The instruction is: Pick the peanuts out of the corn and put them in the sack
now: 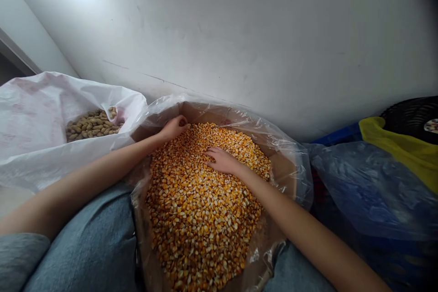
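Anything within the curl of the left hand (174,129) is too small to tell, and the underside of the right hand (223,161) is hidden against the corn (201,219). The carton (285,171) runs off the near edge; the white sack (30,114) is cut off at left, its rim hiding some peanuts (92,127). At right, a dark blue shape (393,255), perhaps a crate, blurs under clear plastic (369,180).
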The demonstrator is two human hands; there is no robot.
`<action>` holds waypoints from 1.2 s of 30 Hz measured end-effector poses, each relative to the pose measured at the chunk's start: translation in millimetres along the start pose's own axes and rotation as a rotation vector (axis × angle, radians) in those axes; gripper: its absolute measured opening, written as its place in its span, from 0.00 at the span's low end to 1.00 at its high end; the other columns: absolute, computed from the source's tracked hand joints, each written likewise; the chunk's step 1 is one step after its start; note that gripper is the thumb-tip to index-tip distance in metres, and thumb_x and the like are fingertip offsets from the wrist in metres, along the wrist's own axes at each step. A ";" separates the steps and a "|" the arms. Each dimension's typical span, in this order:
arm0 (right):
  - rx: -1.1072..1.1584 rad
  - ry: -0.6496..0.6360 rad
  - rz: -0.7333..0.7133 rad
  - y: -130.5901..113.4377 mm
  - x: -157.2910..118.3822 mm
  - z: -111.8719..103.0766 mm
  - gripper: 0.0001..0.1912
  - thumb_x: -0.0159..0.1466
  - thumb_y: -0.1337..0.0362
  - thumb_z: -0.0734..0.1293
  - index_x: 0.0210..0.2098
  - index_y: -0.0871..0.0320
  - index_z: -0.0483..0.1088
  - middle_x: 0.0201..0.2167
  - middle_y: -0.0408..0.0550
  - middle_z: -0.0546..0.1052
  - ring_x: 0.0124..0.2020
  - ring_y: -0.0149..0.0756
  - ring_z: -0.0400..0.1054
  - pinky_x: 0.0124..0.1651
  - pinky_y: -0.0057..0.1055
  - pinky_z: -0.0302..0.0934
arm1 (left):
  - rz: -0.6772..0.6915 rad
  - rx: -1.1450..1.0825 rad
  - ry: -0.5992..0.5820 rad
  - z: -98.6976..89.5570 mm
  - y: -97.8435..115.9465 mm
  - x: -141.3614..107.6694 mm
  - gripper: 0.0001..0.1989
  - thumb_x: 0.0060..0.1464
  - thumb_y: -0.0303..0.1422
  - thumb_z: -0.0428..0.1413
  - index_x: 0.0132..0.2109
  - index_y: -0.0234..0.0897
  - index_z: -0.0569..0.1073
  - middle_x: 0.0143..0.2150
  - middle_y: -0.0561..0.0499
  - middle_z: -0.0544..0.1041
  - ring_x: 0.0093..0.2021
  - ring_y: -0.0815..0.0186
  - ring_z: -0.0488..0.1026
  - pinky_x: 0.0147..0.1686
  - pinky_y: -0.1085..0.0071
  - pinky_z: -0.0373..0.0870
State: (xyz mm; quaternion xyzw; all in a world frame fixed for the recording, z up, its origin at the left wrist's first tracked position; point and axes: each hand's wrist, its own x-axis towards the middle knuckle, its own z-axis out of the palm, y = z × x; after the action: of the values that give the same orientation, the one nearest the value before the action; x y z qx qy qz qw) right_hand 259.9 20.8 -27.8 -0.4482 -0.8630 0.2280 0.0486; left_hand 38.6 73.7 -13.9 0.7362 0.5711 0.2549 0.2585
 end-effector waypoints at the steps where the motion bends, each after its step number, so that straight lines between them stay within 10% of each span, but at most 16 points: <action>1: -0.034 -0.049 -0.026 -2.4 0.9 0.6 0.19 0.55 0.59 0.59 0.44 0.59 0.66 0.44 0.53 0.68 0.47 0.41 0.58 0.48 0.34 0.50 | -0.016 -0.046 0.025 -1.5 -0.4 0.9 0.14 0.46 0.37 0.50 0.39 0.32 0.66 0.34 0.49 0.72 0.34 0.67 0.68 0.33 0.74 0.63; 8: 0.211 -0.143 0.206 -13.7 0.9 -6.7 0.21 0.54 0.49 0.57 0.23 0.58 0.71 0.22 0.47 0.72 0.26 0.36 0.65 0.30 0.30 0.54 | 0.130 0.004 0.035 -0.8 2.5 -2.5 0.17 0.51 0.37 0.45 0.43 0.32 0.69 0.41 0.46 0.71 0.41 0.63 0.67 0.41 0.70 0.61; 12: 0.846 0.214 0.485 -19.9 5.7 -9.6 0.17 0.57 0.53 0.55 0.32 0.57 0.68 0.32 0.47 0.72 0.32 0.33 0.64 0.32 0.28 0.56 | 0.403 -0.014 -0.046 -0.4 32.4 -14.0 0.16 0.52 0.38 0.45 0.44 0.35 0.68 0.39 0.48 0.70 0.38 0.68 0.67 0.39 0.73 0.62; 18: 1.776 0.056 0.607 -22.9 12.5 -14.9 0.19 0.60 0.55 0.50 0.33 0.61 0.65 0.24 0.48 0.71 0.22 0.29 0.63 0.24 0.26 0.57 | 0.449 -0.127 -0.095 -5.6 59.0 -8.9 0.19 0.52 0.37 0.44 0.51 0.37 0.60 0.45 0.48 0.68 0.41 0.69 0.65 0.40 0.73 0.62; 22: 1.814 0.164 0.657 -14.0 13.4 -15.1 0.16 0.59 0.57 0.53 0.29 0.63 0.65 0.18 0.45 0.69 0.17 0.25 0.59 0.18 0.21 0.51 | 0.220 0.144 -0.062 -1.7 36.0 18.9 0.14 0.52 0.32 0.44 0.44 0.32 0.67 0.41 0.46 0.70 0.39 0.67 0.67 0.39 0.73 0.63; 28: 1.700 0.143 0.722 -4.2 14.5 -13.2 0.14 0.59 0.58 0.54 0.29 0.61 0.65 0.18 0.42 0.67 0.16 0.24 0.58 0.19 0.21 0.52 | 0.255 0.740 -0.223 17.3 18.4 27.6 0.13 0.51 0.22 0.41 0.36 0.29 0.70 0.39 0.42 0.69 0.39 0.60 0.66 0.32 0.71 0.63; 36: 1.629 0.096 0.744 -6.6 10.0 -11.9 0.14 0.59 0.59 0.54 0.29 0.61 0.65 0.19 0.42 0.67 0.16 0.23 0.58 0.19 0.21 0.53 | 0.113 0.781 -0.158 23.3 6.4 16.7 0.12 0.51 0.26 0.43 0.42 0.29 0.65 0.38 0.41 0.70 0.39 0.60 0.67 0.32 0.69 0.63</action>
State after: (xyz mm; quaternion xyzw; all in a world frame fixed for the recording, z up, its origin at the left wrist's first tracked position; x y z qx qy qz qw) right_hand 252.4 29.7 -15.6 -0.5345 -0.2298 0.7517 0.3105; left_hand 62.5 86.6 -25.4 0.8268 0.5619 -0.0248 -0.0121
